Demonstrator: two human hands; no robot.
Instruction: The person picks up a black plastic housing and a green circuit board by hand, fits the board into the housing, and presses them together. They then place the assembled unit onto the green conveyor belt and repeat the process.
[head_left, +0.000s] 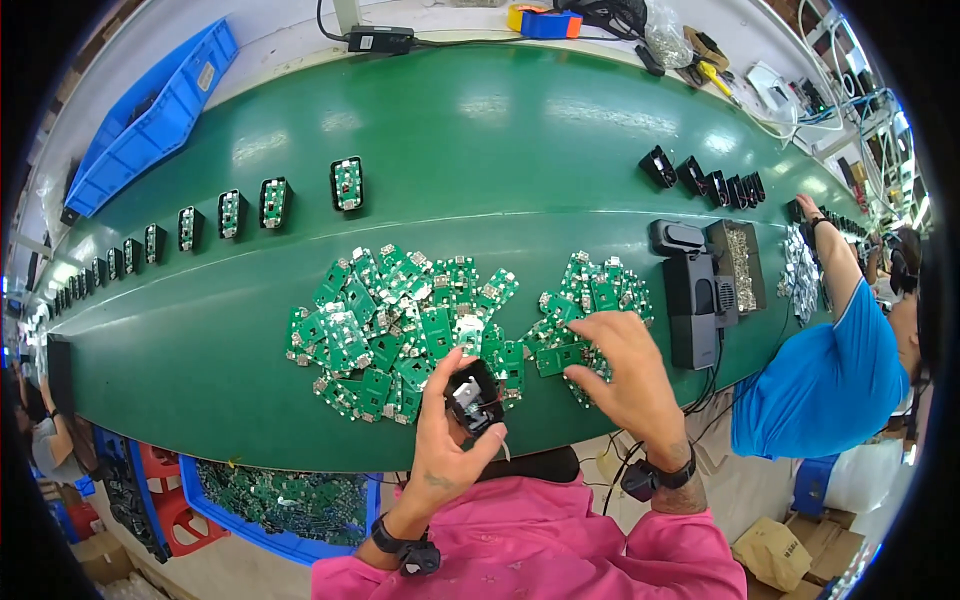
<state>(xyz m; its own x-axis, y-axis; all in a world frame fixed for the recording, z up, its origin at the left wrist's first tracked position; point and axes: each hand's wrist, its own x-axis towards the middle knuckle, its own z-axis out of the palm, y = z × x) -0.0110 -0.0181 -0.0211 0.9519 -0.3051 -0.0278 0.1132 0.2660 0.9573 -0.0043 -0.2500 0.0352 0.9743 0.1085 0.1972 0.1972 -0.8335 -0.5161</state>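
My left hand [450,435] grips a small black plastic housing [474,398] near the front edge of the green table, its open side facing up with pale metal parts and a bit of red wire inside. Above a smaller heap of green circuit boards [605,285], my right hand [632,375] has thumb and fingers apart. One board [560,358] lies between or just below those fingertips; contact cannot be made out. A larger pile of circuit boards [385,330] spreads left of and behind the housing.
Housings with boards fitted [347,184] stand in a long row to the left; black housings [692,176] line up at the far right. A grey-black device [690,310] and a box of small parts [738,265] sit right. A co-worker in blue [830,370] reaches in. Blue bins [150,115] stand around.
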